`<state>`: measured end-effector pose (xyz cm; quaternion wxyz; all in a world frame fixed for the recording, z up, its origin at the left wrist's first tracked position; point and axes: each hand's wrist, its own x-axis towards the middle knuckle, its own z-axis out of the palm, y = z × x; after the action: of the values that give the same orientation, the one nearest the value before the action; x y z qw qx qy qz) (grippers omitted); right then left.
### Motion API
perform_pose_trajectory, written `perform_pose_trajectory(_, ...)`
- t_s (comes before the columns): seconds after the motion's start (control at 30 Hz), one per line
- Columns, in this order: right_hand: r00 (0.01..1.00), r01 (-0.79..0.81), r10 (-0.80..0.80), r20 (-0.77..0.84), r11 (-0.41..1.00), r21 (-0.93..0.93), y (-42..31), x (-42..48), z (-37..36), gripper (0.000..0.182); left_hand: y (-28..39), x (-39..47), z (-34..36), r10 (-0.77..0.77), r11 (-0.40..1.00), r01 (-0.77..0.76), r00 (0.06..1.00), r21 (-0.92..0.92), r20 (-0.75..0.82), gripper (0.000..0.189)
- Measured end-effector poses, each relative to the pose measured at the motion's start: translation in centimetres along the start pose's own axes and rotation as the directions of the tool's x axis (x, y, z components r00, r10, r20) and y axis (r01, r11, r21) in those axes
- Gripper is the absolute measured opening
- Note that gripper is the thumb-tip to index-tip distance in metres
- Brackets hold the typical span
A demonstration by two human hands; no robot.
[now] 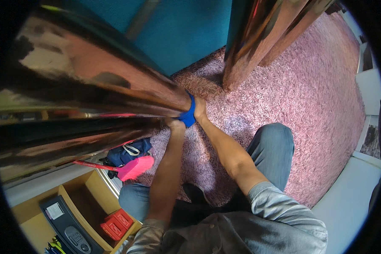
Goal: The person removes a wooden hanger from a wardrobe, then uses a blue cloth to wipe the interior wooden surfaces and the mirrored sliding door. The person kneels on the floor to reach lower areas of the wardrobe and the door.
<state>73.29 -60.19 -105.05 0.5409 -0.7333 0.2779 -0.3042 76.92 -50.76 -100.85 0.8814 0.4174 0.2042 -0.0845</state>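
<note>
Before me rises a tall, glossy, mirror-like panel (114, 76), its lower end narrowing towards the floor in this view. A bright blue cloth (188, 118) lies against its lower edge. My right hand (200, 109) holds the cloth's far side, with the fingers partly hidden. My left hand (176, 123) is at the cloth's near end and touches the panel's bottom; its fingertips are hidden behind the panel. Both my arms reach forward and down between my bent knees.
A second glossy panel (250, 47) stands beyond, before a teal wall (184, 31). Pink carpet (311, 95) covers the floor. At lower left are a pink broom (135, 168), a dark blue bag (136, 150), and a wooden shelf unit (98, 193) with a keypad safe (71, 228) and red boxes (116, 224).
</note>
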Motion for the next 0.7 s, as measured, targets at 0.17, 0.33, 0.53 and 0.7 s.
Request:
perform_pose_trajectory(0.17,0.963,-0.163,0.154,-0.221,0.986,-0.022,-1.0,-1.1,-0.2,0.030,-2.6,3.4,-3.4,-0.104,0.992,0.106,0.994,0.070,-0.037,0.051)
perform_pose_trajectory(0.33,0.850,-0.500,0.448,-0.275,0.851,-0.158,-2.8,-2.4,-0.6,0.035,-3.4,4.3,-4.9,-0.198,0.974,0.212,0.969,0.079,-0.147,0.051)
perform_pose_trajectory(0.53,0.757,-0.543,0.637,-0.146,0.737,0.402,-3.1,-3.2,2.2,0.048,-1.0,1.5,-1.8,-0.361,0.923,0.384,0.895,0.038,-0.260,0.051)
perform_pose_trajectory(0.7,0.881,-0.311,0.439,-0.179,0.820,0.480,-4.0,-1.8,2.0,0.045,2.7,-1.0,2.2,-0.539,0.821,0.569,0.800,0.048,-0.263,0.052)
